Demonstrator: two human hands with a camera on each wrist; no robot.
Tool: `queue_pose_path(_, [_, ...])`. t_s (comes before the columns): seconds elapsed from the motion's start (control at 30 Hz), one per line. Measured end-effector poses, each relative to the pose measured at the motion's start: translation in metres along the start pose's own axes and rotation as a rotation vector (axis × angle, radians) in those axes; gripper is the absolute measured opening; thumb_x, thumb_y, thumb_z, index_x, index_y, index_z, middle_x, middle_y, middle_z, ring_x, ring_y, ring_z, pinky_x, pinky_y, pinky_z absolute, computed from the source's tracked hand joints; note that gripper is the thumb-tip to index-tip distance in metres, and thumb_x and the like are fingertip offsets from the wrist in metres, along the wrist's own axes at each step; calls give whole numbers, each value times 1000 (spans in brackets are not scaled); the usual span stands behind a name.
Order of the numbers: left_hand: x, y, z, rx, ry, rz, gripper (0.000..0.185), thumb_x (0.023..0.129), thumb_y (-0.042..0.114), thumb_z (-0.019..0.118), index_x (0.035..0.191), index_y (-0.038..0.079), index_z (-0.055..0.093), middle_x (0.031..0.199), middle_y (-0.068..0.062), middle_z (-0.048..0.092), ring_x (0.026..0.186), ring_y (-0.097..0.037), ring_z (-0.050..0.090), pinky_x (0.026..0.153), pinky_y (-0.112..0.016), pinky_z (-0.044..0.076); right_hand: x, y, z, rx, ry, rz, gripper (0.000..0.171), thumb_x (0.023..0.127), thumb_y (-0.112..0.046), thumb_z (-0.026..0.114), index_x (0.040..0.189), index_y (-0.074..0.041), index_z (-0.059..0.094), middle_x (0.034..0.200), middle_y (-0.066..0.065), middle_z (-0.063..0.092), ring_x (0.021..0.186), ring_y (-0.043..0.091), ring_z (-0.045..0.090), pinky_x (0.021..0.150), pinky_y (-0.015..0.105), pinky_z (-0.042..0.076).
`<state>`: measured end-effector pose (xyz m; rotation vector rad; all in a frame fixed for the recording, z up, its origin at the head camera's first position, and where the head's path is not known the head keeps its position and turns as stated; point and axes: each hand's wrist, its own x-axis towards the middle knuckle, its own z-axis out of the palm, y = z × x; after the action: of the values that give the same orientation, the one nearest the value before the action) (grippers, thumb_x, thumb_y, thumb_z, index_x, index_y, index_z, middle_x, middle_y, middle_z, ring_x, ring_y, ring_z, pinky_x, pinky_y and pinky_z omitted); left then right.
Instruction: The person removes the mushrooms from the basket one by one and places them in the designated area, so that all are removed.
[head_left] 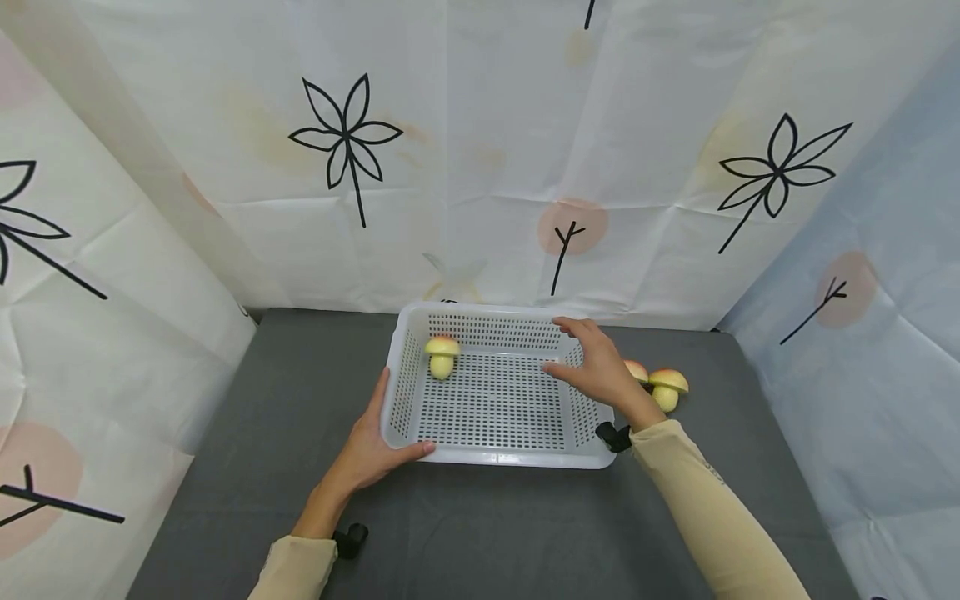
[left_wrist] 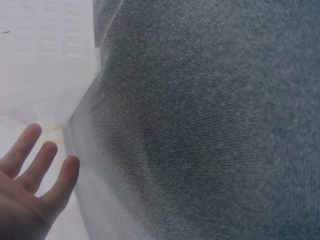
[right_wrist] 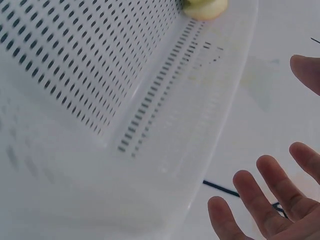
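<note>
A white perforated plastic basket [head_left: 495, 400] sits on the grey cloth, one toy mushroom [head_left: 442, 357] with a yellow stem lying inside at its left. My left hand [head_left: 371, 450] rests at the basket's left front corner, thumb along the front rim, fingers along the left side. In the left wrist view those fingers [left_wrist: 61, 182] are spread and nearly straight beside the basket wall. Over the basket's right end is my right hand [head_left: 596, 362], its fingers spread and nothing between them. The right wrist view also shows that hand's fingers [right_wrist: 257, 202] apart and loosely extended beyond the basket rim.
To the right of the basket, partly behind my right wrist, are two more toy mushrooms: one [head_left: 667, 388] shows well, the other [head_left: 637, 370] is half hidden. White printed cloth [head_left: 465, 167] hangs behind and at both sides of the grey surface [head_left: 300, 383].
</note>
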<state>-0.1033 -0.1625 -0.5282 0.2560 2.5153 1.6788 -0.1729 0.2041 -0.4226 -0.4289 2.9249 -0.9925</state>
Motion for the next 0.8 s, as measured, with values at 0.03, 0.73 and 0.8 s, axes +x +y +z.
queue_pose_path(0.03, [-1, 3, 0, -3, 0, 0, 135, 72, 26, 95, 164, 29, -4, 162, -17, 30, 125, -40, 55, 98, -55, 42, 2, -1, 4, 10, -4, -8, 76, 88, -27, 81, 152, -8, 44, 139, 21, 51, 126, 42, 50, 99, 61, 41])
queue_pose_path(0.73, [-3, 18, -4, -8, -14, -24, 132, 74, 19, 93, 164, 16, -3, 159, -24, 31, 121, -45, 56, 96, -55, 43, 44, -32, 80, 100, -136, 36, 83, 86, -31, 83, 155, -12, 41, 152, 14, 45, 141, 35, 40, 109, 54, 36])
queue_pose_path(0.8, [-3, 15, -3, 0, -12, -21, 133, 74, 23, 94, 164, 20, -3, 159, -21, 33, 120, -43, 57, 96, -54, 44, 48, -33, 87, 103, -139, 25, 84, 86, -31, 84, 155, -12, 41, 153, 14, 44, 136, 34, 46, 107, 52, 39])
